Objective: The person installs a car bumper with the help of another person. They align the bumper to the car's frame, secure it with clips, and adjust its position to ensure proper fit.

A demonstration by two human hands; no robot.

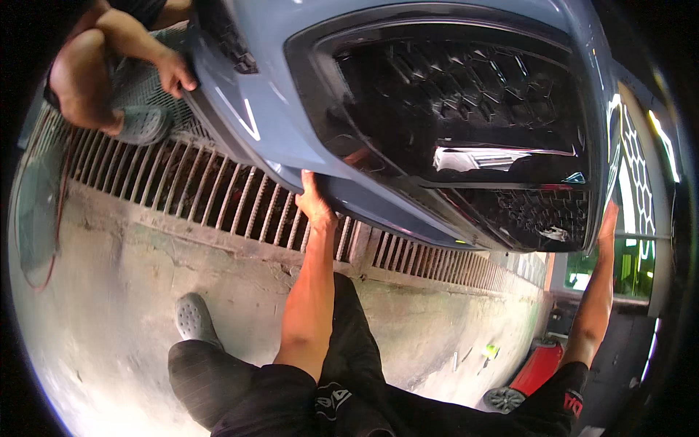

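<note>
Now, left hand: holding the near edge of a glossy blue-grey car bumper, thumb on the outer face, fingers out of sight behind it.
Right hand: up against the bumper's right end, seen side-on; how its fingers close, I can't tell.
Co-worker's bare hand: touching the left end.
Bumper's place: straight in front of me, above the rusty slatted metal floor grate.
Slip risk: smooth paint could slide under my thumb; if one end sags, I'd expect a scrape on that grate.
Twist risk: uneven pulling between us might flex the shell and stress the black honeycomb grille.
Finish: shiny, bright light streaking the blue-grey, glossy black trim around the grille.
</note>
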